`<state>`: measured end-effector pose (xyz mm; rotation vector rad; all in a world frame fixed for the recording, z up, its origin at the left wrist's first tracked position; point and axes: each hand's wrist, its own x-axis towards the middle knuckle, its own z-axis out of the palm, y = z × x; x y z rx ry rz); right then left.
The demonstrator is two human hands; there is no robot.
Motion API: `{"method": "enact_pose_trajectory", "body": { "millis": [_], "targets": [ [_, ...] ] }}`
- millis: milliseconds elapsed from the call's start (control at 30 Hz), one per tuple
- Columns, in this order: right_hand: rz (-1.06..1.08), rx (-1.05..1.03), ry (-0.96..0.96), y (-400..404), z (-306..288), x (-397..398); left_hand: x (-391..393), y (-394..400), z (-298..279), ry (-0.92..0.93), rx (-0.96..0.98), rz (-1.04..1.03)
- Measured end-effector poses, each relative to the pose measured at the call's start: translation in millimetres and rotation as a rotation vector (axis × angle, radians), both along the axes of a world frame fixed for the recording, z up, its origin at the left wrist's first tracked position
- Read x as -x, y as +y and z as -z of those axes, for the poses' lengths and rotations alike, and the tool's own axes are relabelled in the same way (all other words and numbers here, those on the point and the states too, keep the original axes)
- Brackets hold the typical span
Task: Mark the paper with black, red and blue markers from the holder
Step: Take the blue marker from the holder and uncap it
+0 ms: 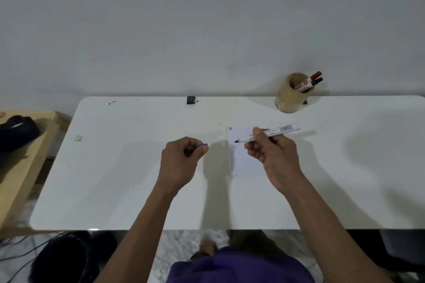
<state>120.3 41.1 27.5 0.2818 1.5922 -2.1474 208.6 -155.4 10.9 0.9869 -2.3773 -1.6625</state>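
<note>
My right hand (271,154) holds an uncapped white marker (279,130), its dark tip pointing left just above the white paper (243,158). The paper lies at the table's middle and carries small black and red marks (230,128) at its top left corner. My left hand (181,158) is closed around a small blue cap (202,145), hovering left of the paper. A tan round holder (290,96) stands at the back right with a red marker (309,80) and a black marker (316,82) leaning out of it.
The white table (115,179) meets the wall at the back, where a small black object (191,100) sits. A scrap of tape (78,137) lies near the left edge. A wooden bench (25,161) with a dark bag (17,132) stands to the left. Cables lie on the floor.
</note>
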Motion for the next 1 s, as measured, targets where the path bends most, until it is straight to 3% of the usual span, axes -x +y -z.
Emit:
{"method": "enact_pose_trajectory", "body": {
  "millis": [233, 433, 867, 1000],
  "targets": [
    [-0.011, -0.087, -0.028, -1, 21, 27, 76, -13, 28, -0.074, 0.364, 0.04],
    [-0.008, -0.12, -0.059, 6, 31, 47, 118, -29, 57, -0.228, 0.534, 0.166],
    [-0.023, -0.134, -0.073, 5, 42, 60, 121, -25, 56, -0.347, 0.53, 0.183],
    [0.018, -0.133, -0.022, 6, 44, 56, 96, -8, 43, -0.164, 0.567, 0.035]
  ]
}}
